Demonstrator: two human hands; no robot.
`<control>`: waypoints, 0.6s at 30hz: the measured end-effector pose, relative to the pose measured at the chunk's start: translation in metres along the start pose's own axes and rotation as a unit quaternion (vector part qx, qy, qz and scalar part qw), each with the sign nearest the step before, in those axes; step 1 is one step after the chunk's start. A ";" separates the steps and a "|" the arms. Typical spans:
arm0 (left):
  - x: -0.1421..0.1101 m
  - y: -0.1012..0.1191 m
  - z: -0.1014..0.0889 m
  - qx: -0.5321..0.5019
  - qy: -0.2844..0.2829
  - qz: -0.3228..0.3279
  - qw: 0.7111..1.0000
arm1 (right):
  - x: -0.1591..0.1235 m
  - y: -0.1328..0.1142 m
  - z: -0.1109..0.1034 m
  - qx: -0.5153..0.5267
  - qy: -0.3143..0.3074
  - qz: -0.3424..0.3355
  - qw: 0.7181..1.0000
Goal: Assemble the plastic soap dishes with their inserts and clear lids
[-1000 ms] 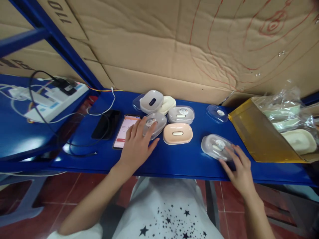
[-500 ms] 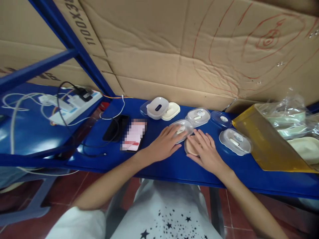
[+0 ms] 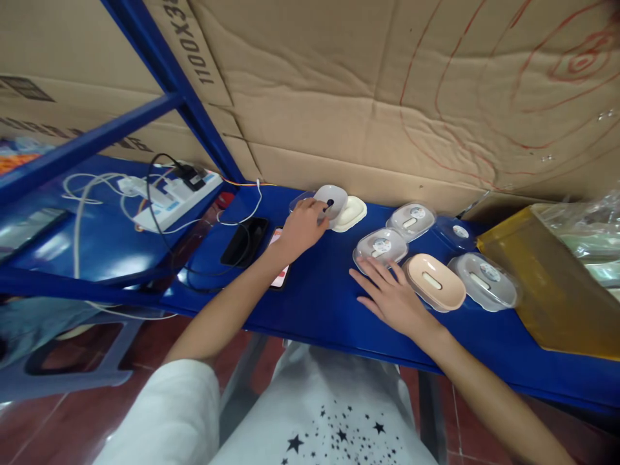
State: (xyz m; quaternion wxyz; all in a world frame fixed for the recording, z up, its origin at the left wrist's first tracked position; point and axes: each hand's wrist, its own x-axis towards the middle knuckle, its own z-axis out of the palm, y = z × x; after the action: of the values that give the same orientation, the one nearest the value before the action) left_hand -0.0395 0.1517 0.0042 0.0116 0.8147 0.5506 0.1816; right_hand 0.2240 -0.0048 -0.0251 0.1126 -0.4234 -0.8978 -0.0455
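Note:
My left hand (image 3: pixel 304 227) is closed at the near left side of a light grey oval soap dish (image 3: pixel 332 194), its fingers curled over the rim; the fingertips are partly hidden. Against that dish lies a cream oval piece (image 3: pixel 352 214). My right hand (image 3: pixel 387 294) is open, fingers spread, its fingertips at the near edge of a whitish soap dish under a clear lid (image 3: pixel 381 245). Just right of this hand sits a peach soap dish (image 3: pixel 436 282) with a slot in its middle.
More clear-lidded dishes (image 3: pixel 411 221) (image 3: pixel 485 282) and a loose clear lid (image 3: pixel 455 232) lie to the right, before a yellow-sided box (image 3: pixel 533 290) holding wrapped pieces. Phones (image 3: pixel 245 242) and a power strip (image 3: pixel 179 200) with cables are at left. Cardboard (image 3: pixel 310 97) stands behind.
My left hand has left the lidded dish and moved left to the grey dish. My right hand has come off the peach dish, which now shows uncovered. The view has shifted.

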 end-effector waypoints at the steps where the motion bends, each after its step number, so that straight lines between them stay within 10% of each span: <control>1: -0.002 -0.002 0.000 -0.001 0.002 0.003 1.000 | 0.005 -0.004 0.001 0.001 -0.003 -0.003 1.000; 10: -0.003 0.011 -0.001 0.006 -0.017 0.047 0.999 | 0.078 -0.026 0.007 -0.042 -0.003 0.068 0.997; 18: 0.003 -0.018 -0.028 -0.036 0.017 0.002 0.999 | 0.154 -0.012 0.040 -0.040 -0.029 0.134 0.990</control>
State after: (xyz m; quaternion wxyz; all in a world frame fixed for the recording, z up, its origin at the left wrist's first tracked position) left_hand -0.0637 0.1566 0.0274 0.0307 0.8116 0.5423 0.2152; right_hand 0.1134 0.1100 -0.0266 0.0745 -0.5455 -0.8331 -0.0531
